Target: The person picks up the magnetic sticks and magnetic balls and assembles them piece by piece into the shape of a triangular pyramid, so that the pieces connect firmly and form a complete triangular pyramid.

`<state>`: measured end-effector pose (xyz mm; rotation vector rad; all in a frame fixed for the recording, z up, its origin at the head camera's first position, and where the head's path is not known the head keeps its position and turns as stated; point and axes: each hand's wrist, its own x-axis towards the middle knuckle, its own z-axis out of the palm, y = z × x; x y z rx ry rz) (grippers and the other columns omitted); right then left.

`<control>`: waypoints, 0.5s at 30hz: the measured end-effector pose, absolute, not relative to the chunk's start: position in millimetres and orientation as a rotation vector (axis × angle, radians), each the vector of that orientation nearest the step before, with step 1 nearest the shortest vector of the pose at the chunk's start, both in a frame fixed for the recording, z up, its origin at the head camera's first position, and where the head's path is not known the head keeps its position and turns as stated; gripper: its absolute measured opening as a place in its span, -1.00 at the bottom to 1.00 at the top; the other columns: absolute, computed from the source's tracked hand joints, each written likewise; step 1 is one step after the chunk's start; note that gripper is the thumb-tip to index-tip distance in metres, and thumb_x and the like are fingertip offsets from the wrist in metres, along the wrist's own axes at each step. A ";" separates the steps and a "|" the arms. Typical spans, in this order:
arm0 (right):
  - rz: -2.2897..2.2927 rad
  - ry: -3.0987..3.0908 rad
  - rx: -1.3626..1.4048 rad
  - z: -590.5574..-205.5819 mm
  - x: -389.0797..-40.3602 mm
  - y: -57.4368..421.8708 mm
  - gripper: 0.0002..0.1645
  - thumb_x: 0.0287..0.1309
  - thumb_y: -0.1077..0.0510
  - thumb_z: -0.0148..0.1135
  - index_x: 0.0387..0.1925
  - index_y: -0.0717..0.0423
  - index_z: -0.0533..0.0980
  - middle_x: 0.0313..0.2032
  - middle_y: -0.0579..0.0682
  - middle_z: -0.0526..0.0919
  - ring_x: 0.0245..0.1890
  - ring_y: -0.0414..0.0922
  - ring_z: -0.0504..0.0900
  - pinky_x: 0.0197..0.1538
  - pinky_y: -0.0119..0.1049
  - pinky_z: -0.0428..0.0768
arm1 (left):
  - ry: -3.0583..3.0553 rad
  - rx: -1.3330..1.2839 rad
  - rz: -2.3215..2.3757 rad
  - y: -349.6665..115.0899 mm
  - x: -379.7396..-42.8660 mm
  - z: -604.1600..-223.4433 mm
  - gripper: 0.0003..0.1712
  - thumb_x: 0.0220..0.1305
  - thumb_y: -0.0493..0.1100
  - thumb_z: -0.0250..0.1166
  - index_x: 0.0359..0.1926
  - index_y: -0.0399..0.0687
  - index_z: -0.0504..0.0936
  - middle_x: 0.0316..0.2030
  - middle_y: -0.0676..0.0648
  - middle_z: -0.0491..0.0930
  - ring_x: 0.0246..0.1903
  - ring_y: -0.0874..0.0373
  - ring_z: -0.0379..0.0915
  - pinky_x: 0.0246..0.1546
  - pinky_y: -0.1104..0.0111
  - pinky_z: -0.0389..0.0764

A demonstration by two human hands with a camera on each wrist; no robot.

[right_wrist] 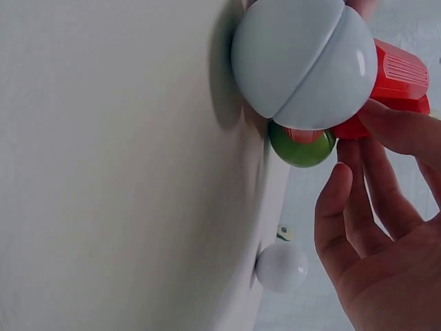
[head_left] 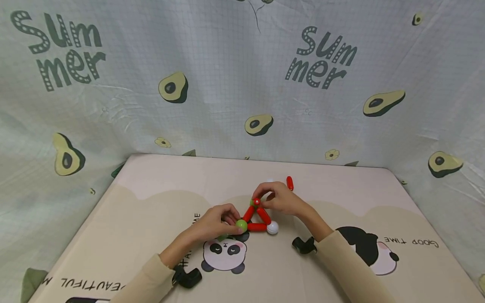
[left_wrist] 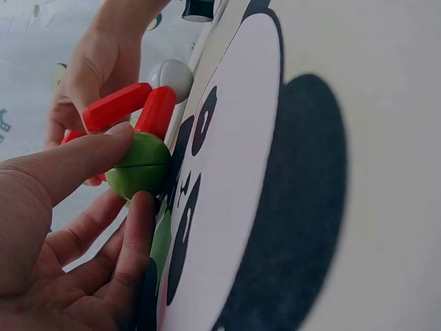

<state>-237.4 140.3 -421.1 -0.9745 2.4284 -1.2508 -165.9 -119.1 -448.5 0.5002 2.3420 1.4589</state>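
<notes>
A triangle of red rods (head_left: 257,227) lies low over the table, joined by two green balls and a white ball (head_left: 272,227). My left hand (head_left: 217,221) pinches the near-left green ball (left_wrist: 139,165) between thumb and fingers. At the far corner, my right hand (head_left: 278,198) pinches an upward-pointing red rod (head_left: 257,202) over the other green ball (right_wrist: 303,146), which it partly covers. In the right wrist view, the white corner ball (right_wrist: 303,62) fills the top, with the right thumb beside red rods (right_wrist: 401,69).
Behind the right hand lies a loose red rod (head_left: 289,183). A second white ball (right_wrist: 281,267) rests on the table near it, mostly hidden in the head view. The table cover (head_left: 159,227) has printed animals and words; a patterned curtain (head_left: 219,113) hangs behind.
</notes>
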 end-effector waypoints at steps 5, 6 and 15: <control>-1.255 2.426 -0.991 -421.2 -236.6 139.7 -0.76 0.19 0.37 0.29 -0.14 0.08 0.70 -0.17 0.01 0.76 -0.08 -0.11 0.66 -0.03 -0.28 0.67 | 2.348 0.507 1.453 -119.4 -166.4 -449.2 -0.66 0.18 -0.08 0.53 -0.11 -0.10 0.63 -0.26 -0.05 0.65 -0.23 0.13 0.56 -0.17 0.37 0.56; -1.256 2.423 -0.989 -421.2 -236.3 139.8 -0.76 0.19 0.37 0.28 -0.14 0.09 0.70 -0.17 0.02 0.76 -0.08 -0.11 0.65 -0.03 -0.28 0.66 | 2.349 0.508 1.453 -119.4 -166.4 -449.3 -0.66 0.18 -0.08 0.53 -0.11 -0.10 0.63 -0.26 -0.05 0.65 -0.23 0.13 0.56 -0.17 0.37 0.56; -1.284 2.404 -0.974 -423.4 -236.2 140.0 -0.75 0.18 0.38 0.25 -0.14 0.12 0.69 -0.17 0.05 0.76 -0.09 -0.12 0.64 -0.03 -0.28 0.67 | 2.357 0.515 1.443 -119.8 -166.4 -449.4 -0.68 0.19 -0.08 0.52 -0.12 -0.10 0.63 -0.27 -0.03 0.66 -0.24 0.14 0.57 -0.17 0.36 0.55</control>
